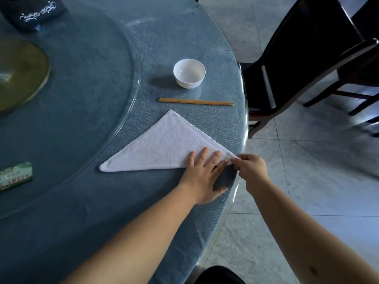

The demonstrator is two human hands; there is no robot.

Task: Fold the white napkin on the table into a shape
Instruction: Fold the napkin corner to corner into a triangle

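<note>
Item: white napkin (164, 148), folded triangle, on desk (102, 89) near its edge.
Handling: likely soft, light terry; creases loosely.
Hold point: right corner.
Left hand (202, 175): spread flat, pressing cloth.
Right hand (251, 169): grip pinching corner.

The white napkin (164, 148) is a terry cloth with stitched hems, folded into a flat triangle on the blue worktop (82, 201) close to its rim. Its long folded edge faces the person, one point aims toward the far side, another lies to the left, and the right-hand corner reaches the worktop's edge, lifted slightly off the surface.
</note>
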